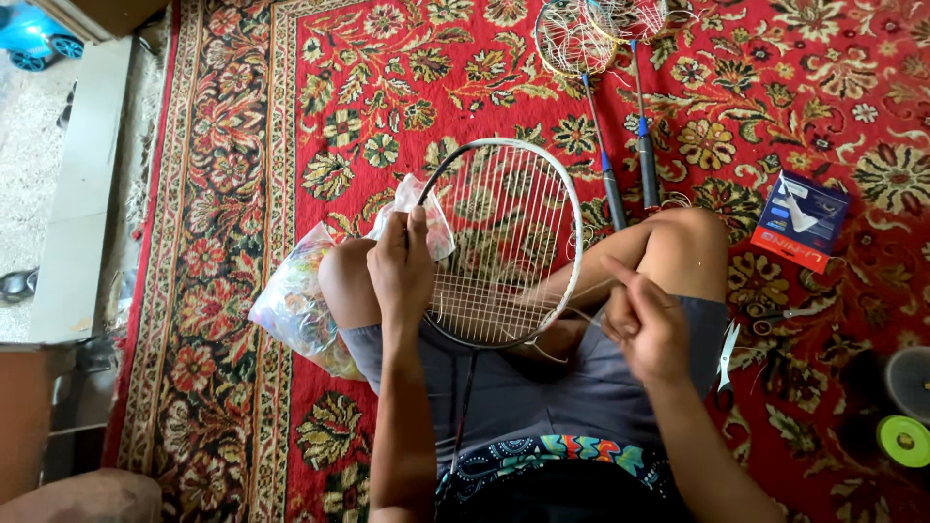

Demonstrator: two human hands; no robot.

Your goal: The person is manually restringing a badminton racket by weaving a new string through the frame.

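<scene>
Racket (504,242) on my lap, head between both hands. Left hand (402,266) pinches a small clear bag (431,218) against the frame's near edge. Right hand (644,324) is curled, pinching loose string (581,315). Keep it taut and unkinked, I reckon, frame braced on my knees.

Spare rackets (605,39): heads cut off by top edge. Plastic bag (295,300): partly hidden behind knee; contents indistinct.
</scene>
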